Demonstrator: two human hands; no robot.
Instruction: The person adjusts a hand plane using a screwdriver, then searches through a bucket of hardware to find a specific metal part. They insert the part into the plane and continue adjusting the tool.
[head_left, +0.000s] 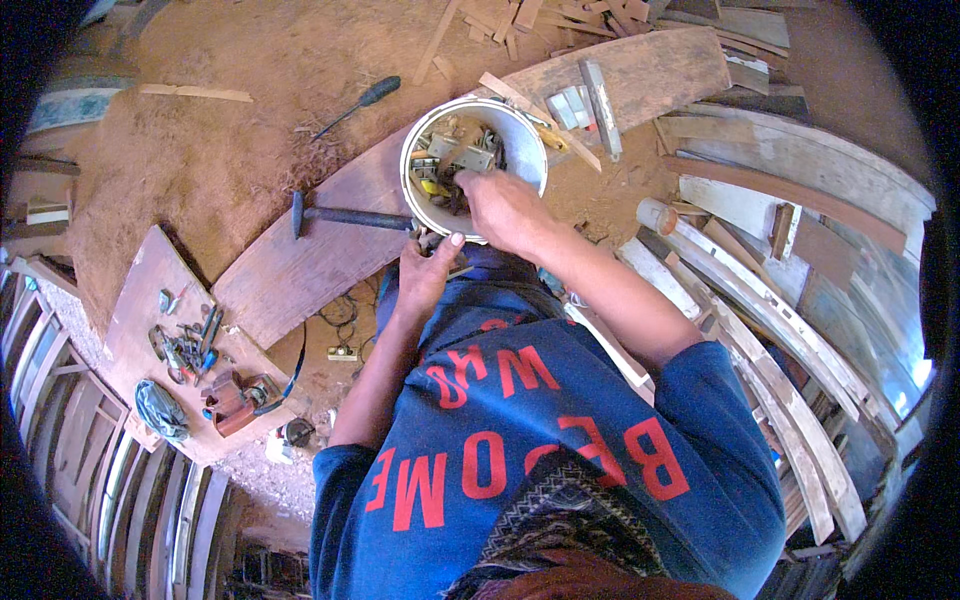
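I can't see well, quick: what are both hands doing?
Left hand: closed on a small dark metal part, at the round white plastic bucket's rim.
Right hand: reaching into the bucket; grip cannot be told.

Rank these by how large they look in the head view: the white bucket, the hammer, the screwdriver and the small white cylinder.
1. White bucket, clearly largest.
2. Hammer and screwdriver: similar in length, so I leave them unranked; the hammer's far end is hidden near the left hand.
3. Small white cylinder, smallest.
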